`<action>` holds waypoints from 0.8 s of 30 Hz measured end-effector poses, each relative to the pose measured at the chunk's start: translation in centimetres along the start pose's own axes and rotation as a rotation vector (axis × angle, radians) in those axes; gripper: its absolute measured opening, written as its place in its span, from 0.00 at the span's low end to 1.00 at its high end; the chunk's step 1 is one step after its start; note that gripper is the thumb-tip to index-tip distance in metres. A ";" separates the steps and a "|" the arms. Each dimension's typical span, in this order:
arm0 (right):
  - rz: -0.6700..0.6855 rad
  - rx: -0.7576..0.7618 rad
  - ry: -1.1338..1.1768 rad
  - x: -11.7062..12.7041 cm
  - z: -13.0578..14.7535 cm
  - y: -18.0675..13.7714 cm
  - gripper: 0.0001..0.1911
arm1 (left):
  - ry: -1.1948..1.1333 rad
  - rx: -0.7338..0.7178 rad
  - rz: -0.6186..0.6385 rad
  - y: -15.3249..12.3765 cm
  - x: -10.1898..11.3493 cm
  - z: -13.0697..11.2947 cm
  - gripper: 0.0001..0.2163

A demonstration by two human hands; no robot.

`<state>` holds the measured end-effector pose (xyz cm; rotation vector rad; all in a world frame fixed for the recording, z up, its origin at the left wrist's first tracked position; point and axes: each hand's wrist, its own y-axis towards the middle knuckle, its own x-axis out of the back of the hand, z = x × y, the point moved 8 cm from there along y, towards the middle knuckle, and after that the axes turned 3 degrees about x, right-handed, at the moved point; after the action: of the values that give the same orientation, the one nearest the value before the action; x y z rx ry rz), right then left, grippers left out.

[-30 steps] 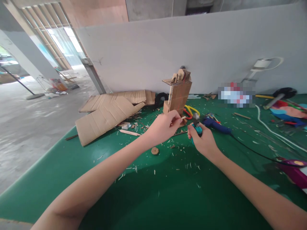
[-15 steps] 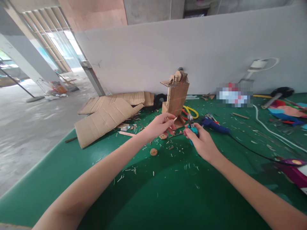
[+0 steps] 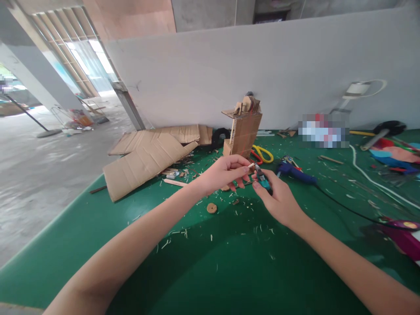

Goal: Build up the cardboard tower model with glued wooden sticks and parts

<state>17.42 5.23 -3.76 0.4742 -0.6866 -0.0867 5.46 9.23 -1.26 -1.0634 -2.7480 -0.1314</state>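
Observation:
My left hand [image 3: 223,174] pinches a short thin wooden stick [image 3: 251,166] between thumb and fingers, its tip pointing right. My right hand [image 3: 277,197] is closed on small teal-handled cutting pliers [image 3: 263,179], whose jaws sit at the stick's tip. Both hands hover above the green table [image 3: 210,271], just in front of an upright cardboard model [image 3: 243,131] topped with small wooden parts. A round wooden disc [image 3: 211,208] lies on the table below my left wrist.
Flat cardboard sheets [image 3: 147,155] lie at the left rear. Yellow-and-red scissors [image 3: 262,154], a blue glue gun [image 3: 295,173] with a black cord, a white cable [image 3: 377,183] and coloured scraps sit to the right. Wood shavings litter the table. A grey partition [image 3: 262,65] stands behind.
Both hands have drawn together: the pliers' jaws moved left from beside the stick onto its tip, and the right hand tilted the pliers down.

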 end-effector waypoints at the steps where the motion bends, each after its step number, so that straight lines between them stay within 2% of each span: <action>1: -0.009 0.008 -0.015 0.0 0.1 0.0 0.17 | 0.003 -0.001 0.006 0.0 0.0 -0.1 0.07; 11: -0.029 -0.006 -0.083 -0.1 -0.6 0.1 0.18 | 0.052 0.037 -0.001 -0.1 -0.3 0.2 0.07; 18: -0.012 0.014 -0.176 0.0 -0.8 0.2 0.16 | 0.044 0.083 -0.023 -0.3 -0.9 -0.1 0.04; 24: -0.031 0.015 -0.212 0.6 -0.3 0.2 0.14 | 0.036 0.082 0.009 -0.1 -1.0 0.3 0.06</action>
<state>18.08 5.44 -3.52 0.4944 -0.8885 -0.1626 6.12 8.53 -1.75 -1.0410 -2.6911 -0.0355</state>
